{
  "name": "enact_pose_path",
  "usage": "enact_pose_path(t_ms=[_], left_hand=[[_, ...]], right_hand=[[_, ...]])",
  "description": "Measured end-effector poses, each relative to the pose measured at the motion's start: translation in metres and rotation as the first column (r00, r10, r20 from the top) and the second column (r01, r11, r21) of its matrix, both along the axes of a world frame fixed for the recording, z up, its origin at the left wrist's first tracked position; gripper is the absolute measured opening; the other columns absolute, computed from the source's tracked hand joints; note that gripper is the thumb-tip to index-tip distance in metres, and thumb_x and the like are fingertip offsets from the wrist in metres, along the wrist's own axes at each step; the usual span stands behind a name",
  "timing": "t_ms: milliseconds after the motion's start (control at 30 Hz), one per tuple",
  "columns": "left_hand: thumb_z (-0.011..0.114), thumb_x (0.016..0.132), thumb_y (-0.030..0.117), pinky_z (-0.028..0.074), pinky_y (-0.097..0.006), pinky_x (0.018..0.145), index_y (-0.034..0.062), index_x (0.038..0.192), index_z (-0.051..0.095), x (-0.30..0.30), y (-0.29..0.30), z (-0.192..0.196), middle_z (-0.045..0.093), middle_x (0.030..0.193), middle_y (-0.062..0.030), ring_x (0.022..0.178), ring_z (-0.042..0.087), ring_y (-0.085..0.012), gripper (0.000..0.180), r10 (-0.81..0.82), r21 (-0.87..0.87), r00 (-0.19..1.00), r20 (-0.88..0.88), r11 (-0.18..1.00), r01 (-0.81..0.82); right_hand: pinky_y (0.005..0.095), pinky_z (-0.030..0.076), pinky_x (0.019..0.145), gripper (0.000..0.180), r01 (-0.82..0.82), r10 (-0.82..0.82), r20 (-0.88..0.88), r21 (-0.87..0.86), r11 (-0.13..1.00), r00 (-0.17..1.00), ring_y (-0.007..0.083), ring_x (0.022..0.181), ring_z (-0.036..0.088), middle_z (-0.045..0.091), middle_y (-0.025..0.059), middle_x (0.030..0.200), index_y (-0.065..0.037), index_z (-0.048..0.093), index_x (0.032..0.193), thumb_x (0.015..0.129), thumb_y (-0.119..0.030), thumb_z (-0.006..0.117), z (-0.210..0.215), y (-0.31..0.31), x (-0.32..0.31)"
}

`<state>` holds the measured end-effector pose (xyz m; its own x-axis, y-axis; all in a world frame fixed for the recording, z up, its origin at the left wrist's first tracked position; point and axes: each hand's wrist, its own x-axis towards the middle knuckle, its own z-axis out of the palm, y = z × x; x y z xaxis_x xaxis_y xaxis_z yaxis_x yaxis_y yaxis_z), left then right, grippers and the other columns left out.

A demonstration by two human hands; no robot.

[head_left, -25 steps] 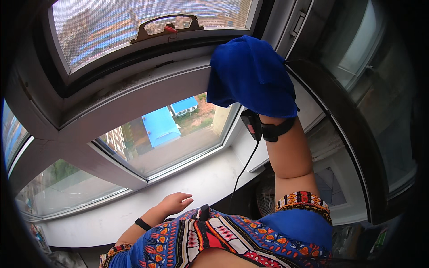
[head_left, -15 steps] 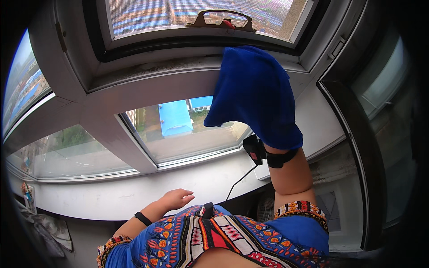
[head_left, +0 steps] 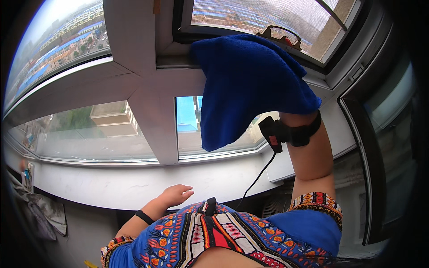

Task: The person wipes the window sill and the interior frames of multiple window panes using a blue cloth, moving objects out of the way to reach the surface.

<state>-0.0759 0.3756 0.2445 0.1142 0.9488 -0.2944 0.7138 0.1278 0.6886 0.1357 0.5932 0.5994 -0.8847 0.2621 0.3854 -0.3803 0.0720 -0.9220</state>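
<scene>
right arm raised, blue cloth (head_left: 243,85) draped over it; left hand (head_left: 175,195) hangs open.

High-rise flat: bay window (head_left: 147,102), rooftops below

The right hand (head_left: 268,67) is completely out of sight under the blue cloth (head_left: 241,85), so its fingers and grip cannot be made out. The cloth also covers part of the white window frame (head_left: 152,89) and the lower edge of the upper pane. A red-and-brown handle (head_left: 279,35) peeks out only partly above the cloth. The black cable (head_left: 254,181) from the wrist strap (head_left: 290,134) vanishes behind the patterned garment (head_left: 223,236). Dark items at lower left (head_left: 40,214) blur into the rim.
</scene>
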Motion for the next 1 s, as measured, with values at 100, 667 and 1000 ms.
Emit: enact_pose_path(t_ms=[100,667,1000], left_hand=[[0.049,0.098,0.045,0.045,-0.04,0.102,0.0085,0.127,0.063,-0.006,-0.009,0.005,0.064,0.126,-0.0169,0.119,0.057,-0.0344,0.049,0.089,0.009,0.996,-0.01,0.996,-0.089],[0.049,0.098,0.045,0.044,-0.041,0.102,0.0079,0.127,0.063,-0.001,-0.012,-0.012,0.064,0.126,-0.0177,0.12,0.057,-0.0347,0.05,0.041,-0.023,0.998,-0.051,0.999,-0.042],[0.048,0.098,0.046,0.044,-0.041,0.101,0.0076,0.126,0.064,-0.006,-0.016,-0.024,0.064,0.125,-0.0182,0.12,0.057,-0.0352,0.05,0.024,-0.055,0.999,-0.046,0.998,-0.027]], right_hand=[[0.0418,0.046,0.106,0.07,-0.115,0.116,0.023,-0.031,0.993,0.993,0.0283,0.128,0.053,0.049,0.0157,0.144,-0.009,0.037,0.149,0.091,-0.036,0.066,0.007,-0.007,-0.01],[0.0367,0.045,0.108,0.054,-0.202,0.225,-0.118,0.186,0.962,0.967,0.0237,0.128,0.054,0.052,0.015,0.142,-0.005,0.04,0.146,0.1,-0.028,0.056,-0.02,0.005,-0.056],[0.0408,0.047,0.105,0.062,0.149,-0.188,0.059,0.397,0.905,0.98,0.0273,0.129,0.052,0.05,0.0143,0.144,-0.009,0.04,0.146,0.094,-0.036,0.062,-0.012,0.008,-0.002]])
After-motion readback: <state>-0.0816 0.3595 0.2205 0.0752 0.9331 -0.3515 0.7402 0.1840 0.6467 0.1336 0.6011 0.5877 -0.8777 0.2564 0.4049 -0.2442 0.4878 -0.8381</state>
